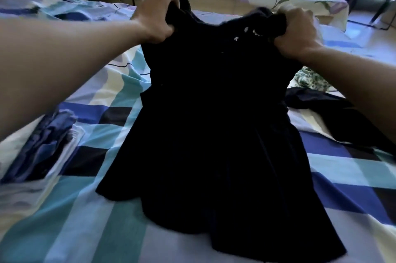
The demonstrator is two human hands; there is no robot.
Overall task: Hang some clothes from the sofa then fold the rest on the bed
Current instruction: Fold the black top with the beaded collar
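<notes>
The middle of the bed (96, 219) is taken up by the black dress (214, 123). Bare cover is left at the near left and near right. The left edge is occupied by a blue folded garment (38, 147), and the right side is blocked by a dark garment (342, 117) and a green patterned cloth (310, 80).

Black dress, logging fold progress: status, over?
Left hand, right hand each grip a shoulder. Black dress held up, hem on checked bed. Dark garment lies right.
</notes>
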